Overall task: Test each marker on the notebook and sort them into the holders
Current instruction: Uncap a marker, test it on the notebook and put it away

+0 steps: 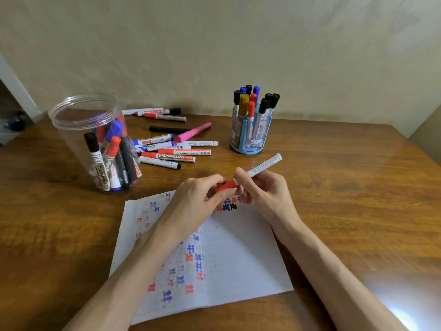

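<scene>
A red marker [259,167] with a white barrel is held over the top edge of the open notebook [243,254]. My right hand [260,187] grips its barrel. My left hand [198,199] pinches its red cap [228,185]. The notebook page carries red, blue and black test marks. A clear plastic jar [95,144] at the left holds several markers. A blue pen holder [253,134] at the back right also holds several markers. Loose markers [171,149] lie between the two holders.
The wooden table [358,211] meets a pale wall at the back. A pink marker [193,132] and a black one [167,129] lie among the loose pile. More markers [155,113] lie near the wall.
</scene>
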`<state>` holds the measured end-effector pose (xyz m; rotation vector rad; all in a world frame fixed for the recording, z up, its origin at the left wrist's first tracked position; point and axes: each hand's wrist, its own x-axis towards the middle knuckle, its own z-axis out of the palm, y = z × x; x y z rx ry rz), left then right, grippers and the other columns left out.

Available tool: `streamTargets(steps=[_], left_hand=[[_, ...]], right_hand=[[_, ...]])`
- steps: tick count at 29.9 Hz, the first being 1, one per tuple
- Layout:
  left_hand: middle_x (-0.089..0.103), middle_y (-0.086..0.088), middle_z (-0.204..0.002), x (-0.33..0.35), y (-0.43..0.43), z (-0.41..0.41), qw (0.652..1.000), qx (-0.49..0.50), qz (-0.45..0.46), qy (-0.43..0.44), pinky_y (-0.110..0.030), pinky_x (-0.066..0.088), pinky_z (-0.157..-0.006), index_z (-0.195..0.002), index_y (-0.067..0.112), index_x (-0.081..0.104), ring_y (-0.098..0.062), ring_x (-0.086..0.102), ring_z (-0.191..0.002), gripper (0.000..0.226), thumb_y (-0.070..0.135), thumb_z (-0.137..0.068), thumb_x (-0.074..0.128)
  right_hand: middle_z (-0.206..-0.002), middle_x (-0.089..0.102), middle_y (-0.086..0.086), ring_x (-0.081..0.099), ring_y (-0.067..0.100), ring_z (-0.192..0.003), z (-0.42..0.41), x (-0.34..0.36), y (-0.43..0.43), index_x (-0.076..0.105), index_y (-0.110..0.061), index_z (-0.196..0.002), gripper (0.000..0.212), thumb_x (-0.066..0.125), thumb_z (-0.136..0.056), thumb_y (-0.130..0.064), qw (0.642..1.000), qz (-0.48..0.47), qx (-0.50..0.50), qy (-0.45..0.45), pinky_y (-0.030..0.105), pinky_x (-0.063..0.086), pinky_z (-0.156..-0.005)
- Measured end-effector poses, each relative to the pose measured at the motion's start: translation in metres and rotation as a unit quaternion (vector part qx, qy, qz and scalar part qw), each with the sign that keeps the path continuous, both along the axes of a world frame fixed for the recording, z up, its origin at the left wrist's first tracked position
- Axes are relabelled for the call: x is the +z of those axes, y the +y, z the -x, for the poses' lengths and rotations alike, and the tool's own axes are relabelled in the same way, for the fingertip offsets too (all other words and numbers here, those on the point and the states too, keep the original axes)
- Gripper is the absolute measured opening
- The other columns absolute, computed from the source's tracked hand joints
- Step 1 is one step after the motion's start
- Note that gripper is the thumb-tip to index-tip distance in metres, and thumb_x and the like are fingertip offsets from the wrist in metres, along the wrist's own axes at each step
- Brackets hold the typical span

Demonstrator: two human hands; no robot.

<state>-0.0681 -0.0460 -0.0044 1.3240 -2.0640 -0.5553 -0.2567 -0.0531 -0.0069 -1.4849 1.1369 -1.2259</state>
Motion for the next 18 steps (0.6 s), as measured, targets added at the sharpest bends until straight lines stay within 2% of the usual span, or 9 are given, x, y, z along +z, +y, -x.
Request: streamTargets(steps=[3,6,10,14,18], left_hand=[[0.06,0.017,-0.071,-0.003,0.001,-0.004,1.0,-0.002,0.001,-0.019,-0.021,0.045,-0.059,-0.097,0.023,0.064,-0.005,0.062,-0.071,0.031,0.047,-0.101,0.045],[0.055,0.018,-0.065,-0.002,0.003,-0.006,1.0,-0.002,-0.018,-0.015,-0.021,0.038,-0.055,-0.094,0.026,0.06,-0.008,0.058,-0.067,0.026,0.043,-0.105,0.044],[0.059,0.028,-0.067,0.008,0.005,-0.006,0.997,-0.017,-0.075,0.016,-0.016,0.039,-0.057,-0.083,0.031,0.058,-0.002,0.059,-0.068,0.029,0.043,-0.106,0.044],[0.06,0.019,-0.065,0.013,0.003,-0.007,0.992,-0.044,-0.109,0.039,-0.023,0.045,-0.061,-0.077,0.027,0.058,-0.004,0.058,-0.066,0.036,0.044,-0.106,0.044],[0.058,0.021,-0.062,0.014,0.001,-0.008,0.988,-0.055,-0.137,0.054,-0.015,0.042,-0.059,-0.072,0.027,0.054,0.001,0.057,-0.063,0.039,0.041,-0.106,0.044]], right_hand=[[-0.068,0.07,0.007,0.062,0.014,-0.06,-0.001,0.0,0.0,0.071,-0.009,-0.076,0.037,0.068,-0.101,-0.036,1.0,-0.002,0.007,0.011,0.025,0.051,-0.06],[-0.069,0.07,0.005,0.063,0.015,-0.061,-0.001,0.003,0.0,0.071,-0.009,-0.078,0.034,0.067,-0.102,-0.034,1.0,-0.008,0.026,0.013,0.026,0.052,-0.061],[-0.071,0.07,0.007,0.063,0.016,-0.062,0.001,0.006,0.0,0.071,-0.007,-0.08,0.036,0.067,-0.102,-0.035,0.999,-0.012,0.032,0.004,0.027,0.052,-0.062],[-0.074,0.07,0.008,0.062,0.021,-0.066,0.005,0.005,-0.001,0.072,-0.001,-0.088,0.037,0.066,-0.102,-0.035,0.999,-0.012,0.05,-0.006,0.034,0.053,-0.066],[-0.074,0.069,0.007,0.06,0.021,-0.067,0.006,0.005,-0.003,0.072,-0.002,-0.09,0.035,0.065,-0.103,-0.034,0.998,-0.017,0.054,0.0,0.036,0.051,-0.068]])
